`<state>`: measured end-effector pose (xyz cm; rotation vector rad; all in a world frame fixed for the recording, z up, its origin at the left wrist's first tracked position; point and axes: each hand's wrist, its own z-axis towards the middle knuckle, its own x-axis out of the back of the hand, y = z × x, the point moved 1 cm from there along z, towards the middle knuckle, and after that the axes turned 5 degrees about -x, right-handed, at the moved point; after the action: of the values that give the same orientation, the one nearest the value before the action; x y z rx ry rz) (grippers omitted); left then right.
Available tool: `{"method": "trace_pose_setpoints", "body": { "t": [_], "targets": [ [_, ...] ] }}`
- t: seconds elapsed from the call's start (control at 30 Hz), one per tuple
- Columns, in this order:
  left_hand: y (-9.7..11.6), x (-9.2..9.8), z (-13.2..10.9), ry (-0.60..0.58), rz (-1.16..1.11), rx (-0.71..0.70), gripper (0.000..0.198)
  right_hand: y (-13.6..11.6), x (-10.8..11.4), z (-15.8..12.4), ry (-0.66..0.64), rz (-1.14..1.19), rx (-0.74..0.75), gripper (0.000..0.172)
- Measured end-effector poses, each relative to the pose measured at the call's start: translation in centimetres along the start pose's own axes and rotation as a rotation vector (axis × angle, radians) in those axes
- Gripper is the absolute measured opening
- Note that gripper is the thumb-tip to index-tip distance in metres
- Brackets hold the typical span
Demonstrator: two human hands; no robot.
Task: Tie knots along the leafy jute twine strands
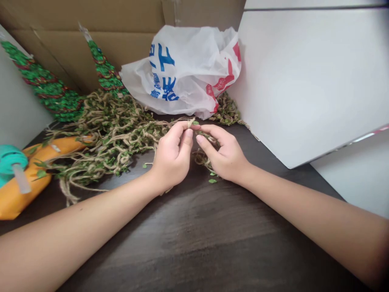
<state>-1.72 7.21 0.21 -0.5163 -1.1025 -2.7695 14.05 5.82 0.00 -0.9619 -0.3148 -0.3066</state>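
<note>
Brown cardboard (60,24) stands across the back of your workspace, with a pale wall (18,101) at the far left and a white panel (313,81) jutting in from the right. Before it, your plastic bag (194,65) sits crumpled, printed in blue and red; what it holds, if anything, you cannot tell through the cloudy film. Left of you lies an orange packet (18,202), its contents hidden, with a teal object (10,158) over its left part.

Your table (194,235) is dark, wood-grained and bare toward you. Two green tinsel trees (45,79) lean at the back left. Leafy twine (103,121) lies in a tangled heap from the packet to your hands, and more of it shows beneath the bag's right side. One loose leaf (212,181) lies just below your right hand.

Your left hand (173,152) has thumb and forefinger drawn close, pinching a bit of the twine, which loops over the forefinger. Your right hand (225,152) curls beside it, forefinger tip meeting the left one's, thumb slightly apart; whether it grips any twine, you cannot tell.
</note>
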Motion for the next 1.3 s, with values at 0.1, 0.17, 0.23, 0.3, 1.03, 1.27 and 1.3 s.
{"method": "trace_pose_setpoints", "body": {
  "t": [0.1, 0.17, 0.23, 0.3, 1.03, 1.27, 1.3],
  "targets": [
    [0.1, 0.0, 0.0, 0.001, 0.003, -0.001, 0.028, 0.1, 0.0, 0.1, 0.002, -0.009, -0.008, 0.024],
    [0.2, -0.1, 0.0, 0.009, 0.017, 0.004, 0.028, 0.0, 0.1, 0.1, 0.008, -0.064, 0.0, 0.023],
    [0.3, -0.1, 0.1, 0.005, 0.054, -0.002, 0.026, -0.1, 0.2, 0.1, 0.023, -0.107, 0.019, 0.023],
    [0.5, -0.1, 0.1, -0.04, 0.103, -0.014, 0.025, -0.2, 0.3, 0.0, 0.051, -0.11, 0.033, 0.022],
    [0.7, -0.1, 0.2, 0.032, -0.056, 0.112, 0.018, 0.2, 0.3, 0.4, 0.043, -0.045, -0.01, 0.014],
    [1.0, -0.2, 0.1, 0.05, -0.108, 0.116, 0.018, 0.2, 0.3, 0.4, 0.109, -0.051, -0.035, 0.016],
    [1.1, -0.2, 0.1, 0.043, -0.091, 0.101, 0.018, 0.2, 0.3, 0.4, 0.127, -0.049, -0.042, 0.016]
  ]
}}
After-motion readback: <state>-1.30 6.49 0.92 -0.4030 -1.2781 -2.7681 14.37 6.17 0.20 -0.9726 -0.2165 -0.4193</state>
